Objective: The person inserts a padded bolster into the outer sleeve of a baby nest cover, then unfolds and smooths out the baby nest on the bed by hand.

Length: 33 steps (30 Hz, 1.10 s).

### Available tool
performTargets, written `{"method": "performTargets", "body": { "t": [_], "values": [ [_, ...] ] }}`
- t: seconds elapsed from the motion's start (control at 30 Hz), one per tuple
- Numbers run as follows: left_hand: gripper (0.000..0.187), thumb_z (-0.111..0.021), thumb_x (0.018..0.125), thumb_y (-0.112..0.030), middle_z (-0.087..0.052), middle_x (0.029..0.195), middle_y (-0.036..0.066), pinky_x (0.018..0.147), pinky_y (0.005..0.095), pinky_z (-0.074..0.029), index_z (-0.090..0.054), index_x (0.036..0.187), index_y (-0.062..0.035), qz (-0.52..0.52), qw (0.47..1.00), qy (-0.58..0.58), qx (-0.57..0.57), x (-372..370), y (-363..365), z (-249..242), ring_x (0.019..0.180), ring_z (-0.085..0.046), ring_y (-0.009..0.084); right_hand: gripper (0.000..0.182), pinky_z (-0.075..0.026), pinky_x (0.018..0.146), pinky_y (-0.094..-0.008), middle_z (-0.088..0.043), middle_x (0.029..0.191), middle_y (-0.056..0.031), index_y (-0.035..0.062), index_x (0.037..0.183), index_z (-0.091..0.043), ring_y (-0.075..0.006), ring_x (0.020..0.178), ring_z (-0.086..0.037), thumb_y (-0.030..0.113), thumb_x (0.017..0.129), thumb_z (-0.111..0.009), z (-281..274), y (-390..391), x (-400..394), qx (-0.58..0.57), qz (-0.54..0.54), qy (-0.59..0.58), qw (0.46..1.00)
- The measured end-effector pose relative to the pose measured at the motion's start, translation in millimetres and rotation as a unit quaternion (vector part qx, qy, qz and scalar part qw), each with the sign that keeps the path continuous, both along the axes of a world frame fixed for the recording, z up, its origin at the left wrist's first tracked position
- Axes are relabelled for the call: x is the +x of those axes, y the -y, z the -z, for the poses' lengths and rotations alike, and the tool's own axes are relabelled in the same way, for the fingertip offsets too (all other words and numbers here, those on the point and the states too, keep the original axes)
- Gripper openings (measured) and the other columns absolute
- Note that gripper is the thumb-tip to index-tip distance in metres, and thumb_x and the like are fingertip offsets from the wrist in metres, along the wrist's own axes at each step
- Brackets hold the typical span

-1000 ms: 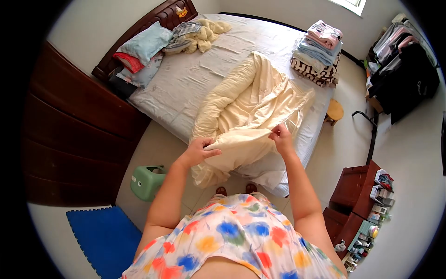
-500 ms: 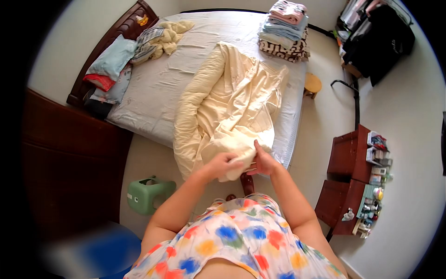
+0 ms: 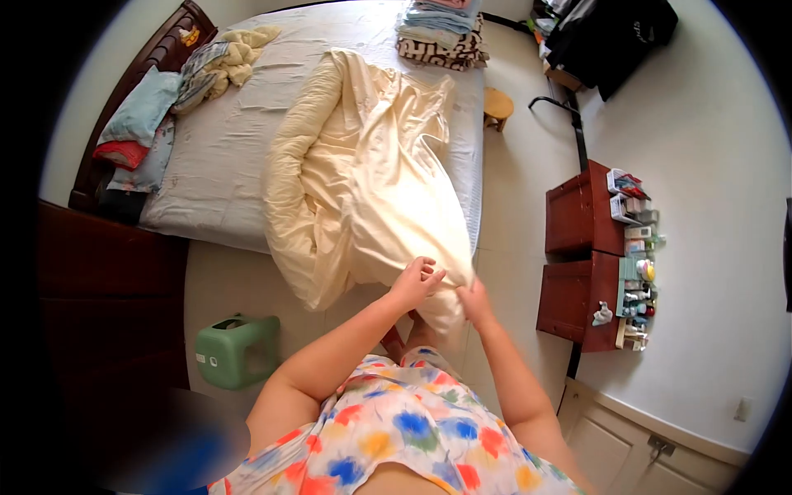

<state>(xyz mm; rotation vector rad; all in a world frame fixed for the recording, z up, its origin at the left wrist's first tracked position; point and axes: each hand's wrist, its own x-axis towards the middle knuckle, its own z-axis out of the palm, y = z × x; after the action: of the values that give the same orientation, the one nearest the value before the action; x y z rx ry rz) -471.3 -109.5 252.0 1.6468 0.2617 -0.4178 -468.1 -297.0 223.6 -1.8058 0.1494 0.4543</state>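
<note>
Left hand (image 3: 418, 285) half-curled at smooth, creased cream cloth (image 3: 396, 190), grip unclear; right hand (image 3: 473, 302) pinching its bunched edge; puffy roll (image 3: 290, 173) alongside.

The white garment (image 3: 388, 441) bears red, blue and yellow blotches.

Two hands (image 3: 417, 286) (image 3: 475, 304), one bed (image 3: 227, 161), one wooden stool (image 3: 497, 103)

Both arms out ahead, hands close together: left arm (image 3: 334, 342) bent at the elbow, right arm (image 3: 518, 371) straighter! Left hand (image 3: 414, 289) half-curled; right hand (image 3: 475, 304), just right, blurred, clenched in a grip.
</note>
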Motion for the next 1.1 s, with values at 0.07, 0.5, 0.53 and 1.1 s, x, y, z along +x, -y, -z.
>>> {"method": "performTargets", "body": {
  "t": [0.07,0.5,0.53,1.1],
  "values": [
    [0.064,-0.067,0.085,-0.043,-0.061,0.099,0.015,0.075,0.0319,-0.051,-0.046,0.121,0.0054,0.051,0.991,-0.004,0.124,4.2,20.1,1.6,0.089,-0.061,0.0201,0.044,-0.049,0.073,-0.0318,-0.065,0.094,-0.0120,0.0019,0.119,-0.056,-0.0191,0.079,-0.060,0.007,0.075,-0.054,-28.6,-12.2,-20.2,-0.063,-0.060,0.092,0.992],
    [0.049,-0.050,0.076,-0.007,-0.065,0.103,0.018,0.080,0.0326,-0.049,-0.054,0.124,0.0015,-0.027,0.995,-0.087,0.031,47.1,-28.7,35.5,0.088,-0.061,0.0262,0.031,-0.048,0.068,-0.0244,-0.060,0.080,0.0002,0.0078,0.117,-0.063,-0.0086,0.073,-0.055,0.028,0.097,-0.050,-29.8,5.9,56.2,0.131,-0.175,-0.125,0.968],
    [0.050,-0.049,0.075,-0.006,-0.065,0.100,0.016,0.079,0.0308,-0.049,-0.054,0.124,0.0012,-0.032,0.995,-0.098,-0.006,47.6,-34.7,33.7,0.086,-0.061,0.0231,0.029,-0.048,0.067,-0.0244,-0.060,0.081,-0.0001,0.0075,0.114,-0.063,-0.0086,0.073,-0.055,0.026,0.097,-0.050,-30.0,4.3,76.4,0.100,-0.114,-0.133,0.979],
    [0.046,-0.048,0.075,-0.007,-0.067,0.096,0.010,0.082,0.0295,-0.046,-0.059,0.119,-0.0030,-0.016,0.981,-0.146,0.123,32.2,-16.9,-6.0,0.087,-0.059,0.0161,0.022,-0.051,0.083,-0.0391,-0.069,0.086,-0.0189,0.0051,0.087,-0.072,-0.0305,0.086,-0.067,0.014,0.078,-0.055,174.3,-69.2,305.8,-0.204,-0.268,-0.072,0.939]
  ]
}}
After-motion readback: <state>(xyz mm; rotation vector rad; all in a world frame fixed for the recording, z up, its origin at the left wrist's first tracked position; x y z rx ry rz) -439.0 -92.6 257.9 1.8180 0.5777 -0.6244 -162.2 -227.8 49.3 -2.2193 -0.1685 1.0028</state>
